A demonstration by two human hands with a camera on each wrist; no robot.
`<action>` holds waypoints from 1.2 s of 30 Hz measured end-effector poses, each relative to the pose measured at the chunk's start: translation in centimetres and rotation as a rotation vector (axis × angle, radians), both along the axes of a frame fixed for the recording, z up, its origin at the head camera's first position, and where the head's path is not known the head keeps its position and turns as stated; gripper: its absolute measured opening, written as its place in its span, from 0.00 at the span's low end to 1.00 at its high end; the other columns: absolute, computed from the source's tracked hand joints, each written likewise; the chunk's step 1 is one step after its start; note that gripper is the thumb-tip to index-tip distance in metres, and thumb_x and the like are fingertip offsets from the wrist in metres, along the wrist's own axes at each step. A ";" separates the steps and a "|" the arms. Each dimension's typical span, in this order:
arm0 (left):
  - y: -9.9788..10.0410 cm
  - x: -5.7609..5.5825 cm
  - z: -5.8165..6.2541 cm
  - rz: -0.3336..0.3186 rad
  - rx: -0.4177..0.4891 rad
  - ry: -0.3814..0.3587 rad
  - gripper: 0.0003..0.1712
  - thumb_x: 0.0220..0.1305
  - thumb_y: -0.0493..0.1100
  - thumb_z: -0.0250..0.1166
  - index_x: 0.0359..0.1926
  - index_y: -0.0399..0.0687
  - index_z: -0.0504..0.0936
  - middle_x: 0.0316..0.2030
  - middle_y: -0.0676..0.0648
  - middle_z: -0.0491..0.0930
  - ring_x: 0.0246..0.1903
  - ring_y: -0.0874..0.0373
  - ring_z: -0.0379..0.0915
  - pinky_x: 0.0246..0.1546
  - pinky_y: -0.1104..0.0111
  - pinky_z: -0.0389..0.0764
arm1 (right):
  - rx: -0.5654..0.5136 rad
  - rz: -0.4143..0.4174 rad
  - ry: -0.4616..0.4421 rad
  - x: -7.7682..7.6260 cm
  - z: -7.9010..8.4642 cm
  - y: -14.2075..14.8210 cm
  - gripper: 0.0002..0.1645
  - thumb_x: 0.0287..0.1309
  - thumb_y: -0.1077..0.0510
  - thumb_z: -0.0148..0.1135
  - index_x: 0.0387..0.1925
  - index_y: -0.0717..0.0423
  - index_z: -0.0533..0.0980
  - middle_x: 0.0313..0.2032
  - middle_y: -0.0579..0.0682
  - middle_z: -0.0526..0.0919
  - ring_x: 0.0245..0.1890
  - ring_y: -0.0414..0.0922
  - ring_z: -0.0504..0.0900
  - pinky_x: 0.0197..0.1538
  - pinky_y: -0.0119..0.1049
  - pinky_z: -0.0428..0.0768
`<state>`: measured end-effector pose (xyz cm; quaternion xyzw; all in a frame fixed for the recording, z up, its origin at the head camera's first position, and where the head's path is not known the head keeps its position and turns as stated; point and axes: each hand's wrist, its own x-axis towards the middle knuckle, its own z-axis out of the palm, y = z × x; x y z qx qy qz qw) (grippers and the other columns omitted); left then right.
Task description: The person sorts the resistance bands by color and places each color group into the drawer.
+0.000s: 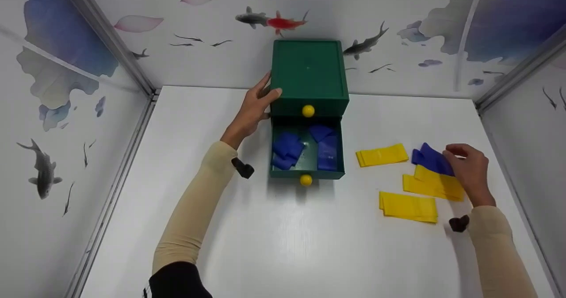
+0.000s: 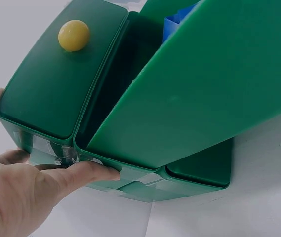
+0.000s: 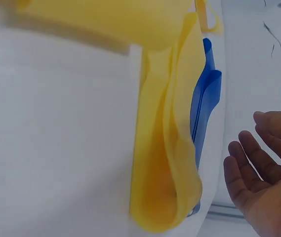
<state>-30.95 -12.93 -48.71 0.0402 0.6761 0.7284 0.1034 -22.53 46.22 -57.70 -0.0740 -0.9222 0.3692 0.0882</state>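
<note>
My left hand [image 1: 253,108] rests against the left side of a green drawer cabinet [image 1: 308,70], its thumb over the top edge. In the left wrist view, one finger [image 2: 93,172] lies straight along the cabinet's side. A pulled-out drawer [image 1: 307,174] with a yellow knob [image 1: 306,180] contains blue strips [image 1: 288,150] in two places. My right hand [image 1: 469,170] is beside a folded blue strip [image 1: 431,158] that partly overlaps a yellow strip [image 1: 424,186]. The right wrist view shows that hand apart from the blue strip [image 3: 207,98], fingers loosely bent, holding nothing.
More folded yellow strips lie on the white table, one [image 1: 382,155] near the drawer and another [image 1: 409,207] closer to me. The cabinet stands near the back wall [image 1: 221,63], and walls with painted fish flank the table. Above the pulled-out drawer, the top drawer is closed.
</note>
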 end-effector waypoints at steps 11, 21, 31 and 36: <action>0.0 0.0 0.1 0.008 -0.007 -0.002 0.48 0.79 0.60 0.67 0.90 0.71 0.53 0.88 0.47 0.53 0.85 0.46 0.54 0.73 0.28 0.66 | 0.003 -0.149 -0.224 1.5 -0.7 4.4 0.34 0.84 0.43 0.57 0.75 0.64 0.75 0.68 0.66 0.77 0.59 0.50 0.75 0.55 0.27 0.77; -0.2 0.0 -0.2 0.003 0.006 0.000 0.48 0.79 0.60 0.67 0.90 0.71 0.53 0.88 0.48 0.53 0.85 0.46 0.54 0.73 0.28 0.65 | 0.044 -0.129 -0.366 2.1 -1.2 5.5 0.40 0.86 0.44 0.48 0.73 0.78 0.69 0.67 0.78 0.75 0.62 0.68 0.76 0.51 0.38 0.77; 0.0 0.0 -0.2 0.012 -0.010 0.000 0.47 0.80 0.59 0.66 0.90 0.70 0.53 0.88 0.47 0.53 0.85 0.45 0.54 0.73 0.27 0.64 | 0.000 -0.152 -0.461 1.9 0.3 4.3 0.37 0.83 0.47 0.53 0.68 0.80 0.69 0.62 0.78 0.75 0.56 0.64 0.76 0.47 0.37 0.76; 0.1 0.0 -0.1 0.014 -0.006 0.005 0.47 0.80 0.59 0.67 0.90 0.70 0.54 0.88 0.47 0.54 0.84 0.45 0.55 0.73 0.27 0.64 | -0.033 -0.187 -0.389 1.8 0.8 3.8 0.33 0.83 0.52 0.56 0.71 0.78 0.70 0.61 0.74 0.77 0.47 0.51 0.81 0.37 0.22 0.77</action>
